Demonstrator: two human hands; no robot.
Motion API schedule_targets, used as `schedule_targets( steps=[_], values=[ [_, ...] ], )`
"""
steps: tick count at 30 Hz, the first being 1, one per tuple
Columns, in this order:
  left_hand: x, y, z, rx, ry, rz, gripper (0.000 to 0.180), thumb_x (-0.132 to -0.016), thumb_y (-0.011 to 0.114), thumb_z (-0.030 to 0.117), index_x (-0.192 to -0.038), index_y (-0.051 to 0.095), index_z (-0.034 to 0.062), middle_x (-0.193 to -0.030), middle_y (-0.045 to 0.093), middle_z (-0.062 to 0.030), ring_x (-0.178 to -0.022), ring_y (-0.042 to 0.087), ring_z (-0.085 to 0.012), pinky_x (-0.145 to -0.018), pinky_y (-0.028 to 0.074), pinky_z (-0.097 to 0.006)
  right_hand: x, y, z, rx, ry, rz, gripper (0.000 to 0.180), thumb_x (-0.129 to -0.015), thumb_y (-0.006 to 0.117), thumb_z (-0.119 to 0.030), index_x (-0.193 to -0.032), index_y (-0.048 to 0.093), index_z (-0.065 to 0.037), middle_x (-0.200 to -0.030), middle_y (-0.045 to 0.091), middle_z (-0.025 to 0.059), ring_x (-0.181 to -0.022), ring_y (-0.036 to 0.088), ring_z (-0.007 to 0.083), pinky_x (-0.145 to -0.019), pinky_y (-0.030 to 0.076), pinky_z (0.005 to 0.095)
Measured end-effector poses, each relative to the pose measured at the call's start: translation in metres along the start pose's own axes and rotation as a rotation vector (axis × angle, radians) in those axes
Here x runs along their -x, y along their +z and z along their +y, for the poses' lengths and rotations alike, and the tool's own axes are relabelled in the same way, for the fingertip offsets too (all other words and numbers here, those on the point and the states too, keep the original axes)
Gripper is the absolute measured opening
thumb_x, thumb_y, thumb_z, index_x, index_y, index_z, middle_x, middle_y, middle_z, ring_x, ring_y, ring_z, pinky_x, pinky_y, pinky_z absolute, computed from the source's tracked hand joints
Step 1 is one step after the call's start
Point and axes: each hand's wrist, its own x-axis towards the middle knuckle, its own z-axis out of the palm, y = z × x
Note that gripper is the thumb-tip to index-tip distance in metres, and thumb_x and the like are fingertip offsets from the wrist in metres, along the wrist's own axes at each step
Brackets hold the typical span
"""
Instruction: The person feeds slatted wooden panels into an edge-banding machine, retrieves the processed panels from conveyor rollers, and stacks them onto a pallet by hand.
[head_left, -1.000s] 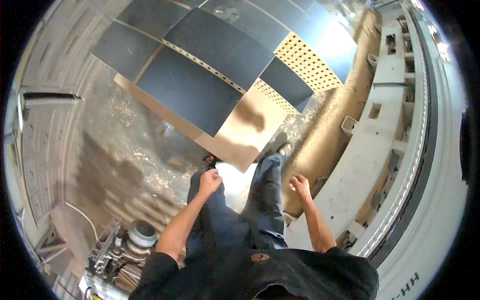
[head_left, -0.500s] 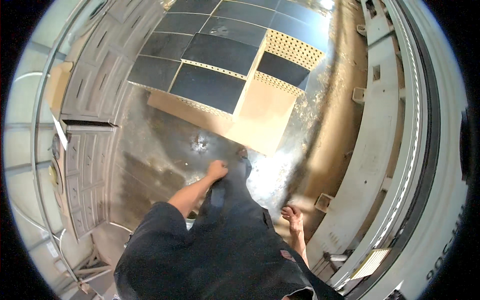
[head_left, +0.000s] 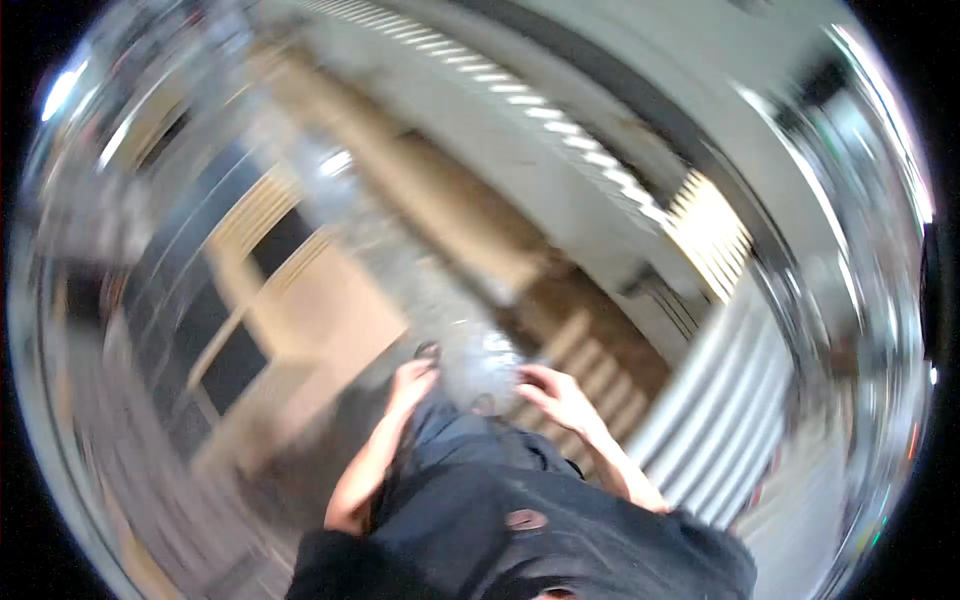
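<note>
My left hand hangs in front of my body, its fingers curled in with nothing visible in them. Past it shows the tip of a dark shoe. To the right, my right hand is held out over the floor, fingers apart and bent a little, holding nothing. Neither hand touches an object. Beyond my left hand lie tan boards beside several black panels with perforated tan edges. The whole picture is smeared by motion.
A long pale machine side runs diagonally along the right, with a slatted yellowish piece at its end. Grey corrugated metal stands right of my right arm. Blurred grey-brown drawer fronts line the lower left. Worn concrete floor lies ahead.
My view has swung to the right, so the black panels and tan boards now sit farther left. My right hand has come up and forward, its fingers spread.
</note>
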Motion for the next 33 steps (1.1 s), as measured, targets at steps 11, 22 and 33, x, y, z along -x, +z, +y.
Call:
schedule_targets(
  steps=[11,22,33],
  values=[
    [-0.115,0.120,0.130,-0.338,-0.223,-0.444,0.043,-0.083,0.067,0.003,-0.122,0.060,-0.0127,-0.081,0.069,-0.0105,-0.066,0.065,-0.0145,-0.056,0.052,-0.025,0.089,-0.113,-0.019,-0.450,0.008,1.056,0.034,-0.095,0.066,-0.015,-0.125,0.064,-0.001,-0.110,0.072,0.0104,-0.104,0.067,0.0162,-0.092,0.054,0.0309],
    [-0.186,0.228,0.200,-0.574,0.002,-0.839,0.044,-0.086,0.069,0.011,-0.123,0.062,-0.0104,-0.098,0.073,-0.0137,-0.082,0.069,-0.0195,-0.071,0.056,-0.032,0.155,-0.312,0.128,0.777,0.562,1.802,0.064,-0.089,0.069,-0.031,-0.136,0.048,0.007,-0.131,0.054,0.0279,-0.122,0.047,0.0438,-0.108,0.036,0.0499],
    [-0.191,0.200,0.184,-0.569,-0.055,-0.741,0.050,-0.080,0.069,0.008,-0.124,0.061,-0.0130,-0.084,0.071,-0.0106,-0.069,0.064,-0.0145,-0.065,0.052,-0.028,0.182,-0.351,0.167,0.512,1.084,1.571,0.082,-0.088,0.065,-0.052,-0.147,0.040,0.000,-0.150,0.042,0.0204,-0.138,0.037,0.0367,-0.112,0.029,0.0527]
  ],
)
